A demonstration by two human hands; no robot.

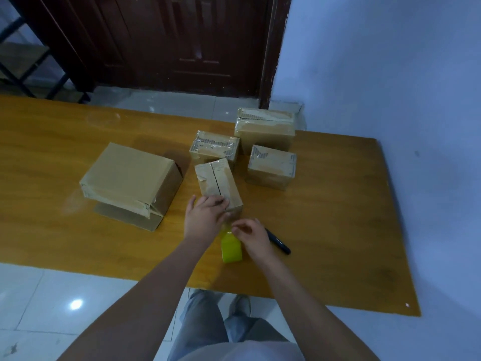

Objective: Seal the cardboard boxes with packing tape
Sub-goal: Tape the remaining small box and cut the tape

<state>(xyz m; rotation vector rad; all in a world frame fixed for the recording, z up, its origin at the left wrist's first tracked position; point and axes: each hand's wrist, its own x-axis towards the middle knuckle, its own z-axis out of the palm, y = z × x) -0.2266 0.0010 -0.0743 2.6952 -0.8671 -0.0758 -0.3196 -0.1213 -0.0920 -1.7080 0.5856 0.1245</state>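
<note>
Wooden tabletop (325,204) carries five cardboard boxes; big box (130,178) sits left, three taped ones at the back; small box (218,182) nearest, top seam open; left hand (205,217) lies flat on its near end, fingers straight; right hand (251,237) pinches what looks like the tape's free end just above the yellow tape roll (231,247); black marker (278,241) beside it. Risk: tape folds onto itself or lands off the seam if box slips.
</note>
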